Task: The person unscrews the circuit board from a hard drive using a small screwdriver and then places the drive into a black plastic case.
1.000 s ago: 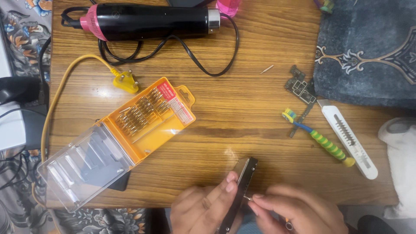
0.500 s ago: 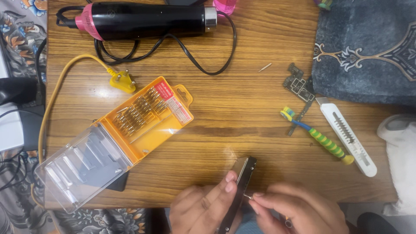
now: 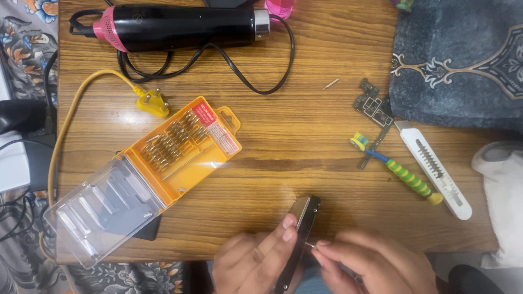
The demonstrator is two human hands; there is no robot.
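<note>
My left hand (image 3: 255, 263) grips a dark phone (image 3: 300, 222) held on edge at the table's near edge, fingers along its side. My right hand (image 3: 364, 263) pinches a small thin metal tool against the phone's right side, fingertips touching it. An orange screwdriver-bit case (image 3: 185, 148) lies open to the left, its clear lid (image 3: 101, 211) folded out toward the near left corner.
A black and pink heat gun (image 3: 174, 26) with a looped cord lies at the far edge. A yellow plug (image 3: 153, 103), a small circuit board (image 3: 372, 106), a green-striped brush (image 3: 395, 169), a white utility knife (image 3: 433, 170) and a dark patterned cloth (image 3: 463, 60) sit to the right.
Both hands and the phone stay almost still; only the view has shifted slightly.
</note>
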